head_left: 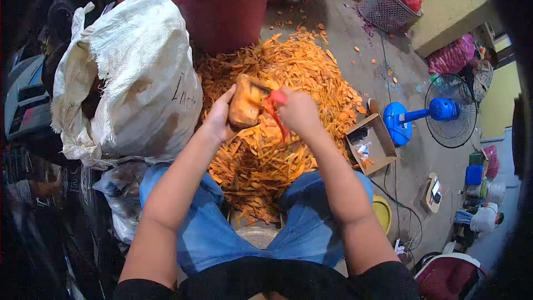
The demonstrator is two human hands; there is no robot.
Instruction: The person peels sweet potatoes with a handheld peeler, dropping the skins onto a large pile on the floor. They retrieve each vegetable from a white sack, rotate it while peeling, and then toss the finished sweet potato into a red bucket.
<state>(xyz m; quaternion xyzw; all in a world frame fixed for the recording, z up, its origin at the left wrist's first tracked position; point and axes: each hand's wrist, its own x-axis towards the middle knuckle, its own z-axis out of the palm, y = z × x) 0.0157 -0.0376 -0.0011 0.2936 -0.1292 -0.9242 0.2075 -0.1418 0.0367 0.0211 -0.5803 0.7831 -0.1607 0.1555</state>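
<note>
My left hand [219, 118] grips a thick, blocky vegetable [245, 105] with brownish skin and patches of bare orange flesh, tilted up in front of my knees. My right hand [300, 112] is closed around the red handle of a peeler [278, 98], whose dark head reaches the vegetable's upper right side. Something red and thin dangles below the right hand. Under both hands spreads a large heap of orange peelings [311, 72], running down between my jeans-clad legs.
A white woven sack [144, 78] stands left of the heap. Behind it is a big dark-red tub [222, 14]. To the right are an open cardboard box [377, 147], a blue fan [444, 109] and a mesh basket [383, 8] with pink bags. A person [484, 218] is at far right.
</note>
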